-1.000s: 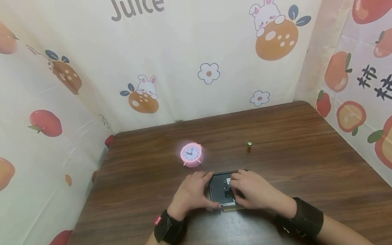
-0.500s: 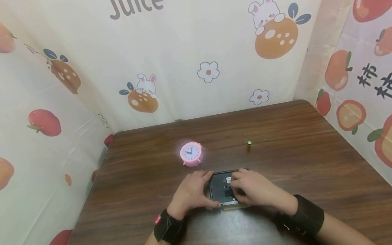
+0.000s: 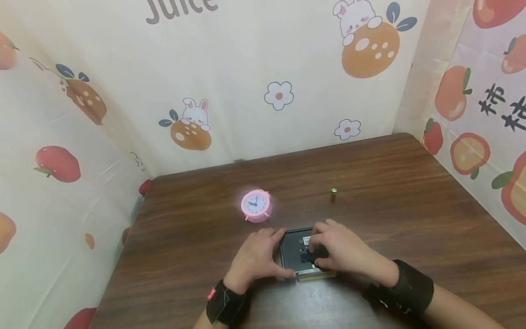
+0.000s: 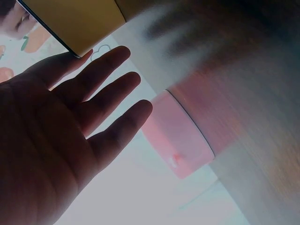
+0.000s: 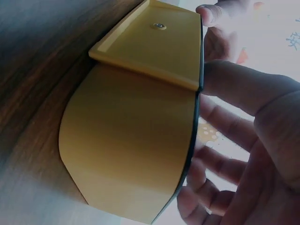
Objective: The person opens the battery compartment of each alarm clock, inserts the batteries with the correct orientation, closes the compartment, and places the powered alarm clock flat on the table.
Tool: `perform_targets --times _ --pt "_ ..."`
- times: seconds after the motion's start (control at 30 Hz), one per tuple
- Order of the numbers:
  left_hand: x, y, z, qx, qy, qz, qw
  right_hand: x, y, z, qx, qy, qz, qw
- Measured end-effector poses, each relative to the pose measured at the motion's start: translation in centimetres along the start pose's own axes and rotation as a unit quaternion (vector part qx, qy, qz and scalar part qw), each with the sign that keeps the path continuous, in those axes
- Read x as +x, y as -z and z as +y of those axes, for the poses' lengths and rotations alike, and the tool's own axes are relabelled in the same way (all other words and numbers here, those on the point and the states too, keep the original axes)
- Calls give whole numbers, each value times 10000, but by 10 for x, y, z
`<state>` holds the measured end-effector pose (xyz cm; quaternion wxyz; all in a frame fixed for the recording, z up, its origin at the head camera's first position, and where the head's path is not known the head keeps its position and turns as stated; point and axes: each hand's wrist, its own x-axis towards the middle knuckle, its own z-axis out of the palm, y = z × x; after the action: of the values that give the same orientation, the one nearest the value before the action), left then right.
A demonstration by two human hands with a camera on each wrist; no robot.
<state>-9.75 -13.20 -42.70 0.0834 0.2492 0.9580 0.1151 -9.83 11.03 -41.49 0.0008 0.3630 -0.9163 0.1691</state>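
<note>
A yellow-cased device [image 5: 131, 126] lies with its black back [image 3: 292, 253] facing up; a white label and a dark rectangular recess show on it. My left hand [image 3: 256, 256] holds its left side, with thumb at the near corner and index finger at the far one. In the left wrist view, the other fingers [image 4: 112, 93] stretch out beside the device. My right hand [image 3: 339, 246] bends over the right part of the back, its thumb and index finger parted around the recess. Its thumb [image 5: 234, 79] lies along the device's edge in the right wrist view.
A pink alarm clock [image 3: 256, 205] stands behind my left hand. Farther right, a small green-topped battery [image 3: 333, 195] stands upright on the brown wooden table [image 3: 197, 210]. Printed curtains [image 3: 238, 55] surround the table's back and sides.
My right hand has shifted slightly up, and its thumb and index finger have spread apart over the black back. My left hand keeps its hold; clock and battery have not moved.
</note>
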Motion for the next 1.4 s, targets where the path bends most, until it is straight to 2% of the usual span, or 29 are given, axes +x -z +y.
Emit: perform_targets --times 0.2,0.53,0.97,1.23,1.4 --pt "0 0 0 11 -11 11 10000 1 -2 0 -244 382 47 9990" --pt "1 -1 0 62 -63 104 9999 0 -7 -2 -567 795 430 9943" --pt "0 -1 0 46 -71 146 9999 0 -7 -2 -514 799 592 9937" --pt "0 0 0 -23 -34 89 10000 -1 -4 4 -427 282 364 9980" --pt "0 0 -1 33 -64 103 9999 1 -2 5 -393 602 482 9962"
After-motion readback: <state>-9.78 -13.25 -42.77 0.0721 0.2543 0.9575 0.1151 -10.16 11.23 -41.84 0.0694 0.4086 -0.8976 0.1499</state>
